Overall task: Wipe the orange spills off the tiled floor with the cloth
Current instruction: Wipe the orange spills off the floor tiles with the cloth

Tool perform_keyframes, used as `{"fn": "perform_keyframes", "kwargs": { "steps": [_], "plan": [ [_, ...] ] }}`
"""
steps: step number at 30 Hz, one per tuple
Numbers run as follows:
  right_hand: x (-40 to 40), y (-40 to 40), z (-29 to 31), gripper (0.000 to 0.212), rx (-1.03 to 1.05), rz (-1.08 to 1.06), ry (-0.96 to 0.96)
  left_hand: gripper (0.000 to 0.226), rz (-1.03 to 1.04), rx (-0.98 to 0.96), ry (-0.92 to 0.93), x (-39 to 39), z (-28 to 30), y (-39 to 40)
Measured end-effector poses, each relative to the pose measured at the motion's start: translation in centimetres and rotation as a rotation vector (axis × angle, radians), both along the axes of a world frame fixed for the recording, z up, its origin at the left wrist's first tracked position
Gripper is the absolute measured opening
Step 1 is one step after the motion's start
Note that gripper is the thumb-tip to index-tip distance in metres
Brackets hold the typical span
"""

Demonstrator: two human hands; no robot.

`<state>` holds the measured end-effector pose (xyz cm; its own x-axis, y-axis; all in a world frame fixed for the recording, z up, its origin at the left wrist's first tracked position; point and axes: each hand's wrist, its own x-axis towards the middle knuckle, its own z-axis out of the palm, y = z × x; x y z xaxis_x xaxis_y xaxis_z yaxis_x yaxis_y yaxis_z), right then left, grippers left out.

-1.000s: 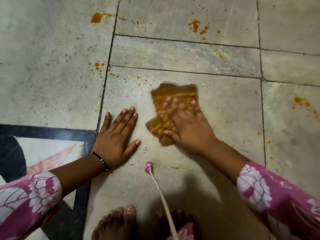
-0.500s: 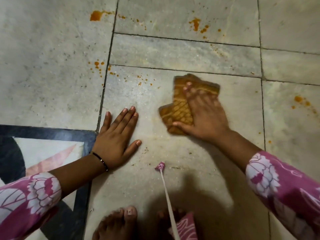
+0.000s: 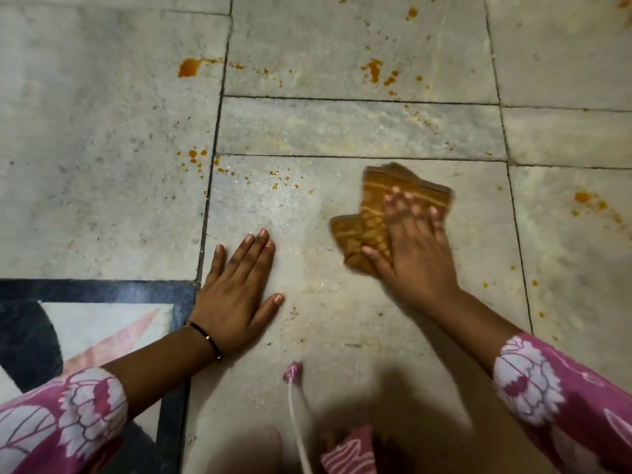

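The person crouches over the tiled floor [image 3: 342, 128], both arms in pink flowered sleeves reaching down. The right hand [image 3: 415, 254] lies flat on a crumpled orange-brown cloth [image 3: 367, 217], fingers straight and spread, pressing it onto the big pale tile in the middle; nothing is curled round it, so the grip is apart, palm down on the fabric. The hand and the cloth's far edge are blurred. The cloth sits on the right half of that tile, just this side of the grout line. The left hand [image 3: 236, 289] is planted flat on the same tile, well apart from the cloth, fingers straight and close together, thumb out to the side, holding nothing; a thin black bracelet [image 3: 207, 338] circles its wrist. Orange spills are scattered over the floor: a large blotch [image 3: 188, 67] at the upper left beside a grout line, a splash [image 3: 374, 70] with drops round it at the upper middle, a patch of fine specks [image 3: 280, 181] on the middle tile to the left of the cloth, small dots [image 3: 195, 157] on the tile left of that, and a smear [image 3: 583, 197] at the far right. At the lower left lies a dark-bordered patterned inlay [image 3: 102, 290]. A white cord with a pink tassel [image 3: 293, 371] hangs near the bottom.
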<state>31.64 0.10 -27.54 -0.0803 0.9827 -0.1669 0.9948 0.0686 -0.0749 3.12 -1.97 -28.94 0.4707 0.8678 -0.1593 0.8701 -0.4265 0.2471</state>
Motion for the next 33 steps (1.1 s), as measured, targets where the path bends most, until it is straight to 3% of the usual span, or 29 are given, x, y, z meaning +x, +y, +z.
{"fn": "perform_keyframes", "kwargs": {
  "steps": [2, 7, 11, 16, 19, 22, 25, 29, 30, 33],
  "plan": [
    [0.7, -2.6, 0.2, 0.084, 0.000, -0.030, -0.008, 0.068, -0.029, 0.012, -0.044, 0.6, 0.2, 0.1],
    [3.4, -13.6, -0.2, 0.076, -0.091, 0.301, -0.016, 0.069, -0.218, 0.022, -0.114, 5.5, -0.1, 0.0],
    [10.5, -18.0, 0.8, 0.076, -0.107, 0.089, -0.029, 0.071, -0.457, 0.046, -0.076, 8.9, -0.8, 0.3],
    [10.4, -11.7, 0.1, 0.078, -0.029, -0.398, -0.070, 0.073, -0.470, 0.055, -0.034, 8.9, -0.7, 0.5],
    [7.5, -11.6, 0.0, 0.077, -0.051, -0.152, -0.049, 0.073, -0.462, 0.061, -0.033, 8.8, -0.7, 0.5],
    [8.6, -18.1, 0.5, 0.074, -0.113, 0.078, -0.036, 0.073, -0.461, 0.058, -0.043, 8.8, -0.8, 0.5],
    [12.3, -20.6, 0.8, 0.074, -0.051, -0.183, -0.007, 0.073, -0.466, 0.062, -0.038, 8.8, -0.9, 0.5],
    [12.7, -13.8, 0.1, 0.080, 0.041, -0.707, -0.009, 0.073, -0.469, 0.044, -0.024, 8.9, -0.9, 0.5],
    [11.9, -11.9, 0.2, 0.081, 0.026, -0.697, -0.003, 0.073, -0.466, 0.044, -0.019, 8.9, -0.8, 0.6],
    [10.5, -12.0, 0.4, 0.077, -0.052, -0.300, -0.029, 0.074, -0.465, 0.041, -0.014, 8.8, -0.8, 0.5]
  ]
}}
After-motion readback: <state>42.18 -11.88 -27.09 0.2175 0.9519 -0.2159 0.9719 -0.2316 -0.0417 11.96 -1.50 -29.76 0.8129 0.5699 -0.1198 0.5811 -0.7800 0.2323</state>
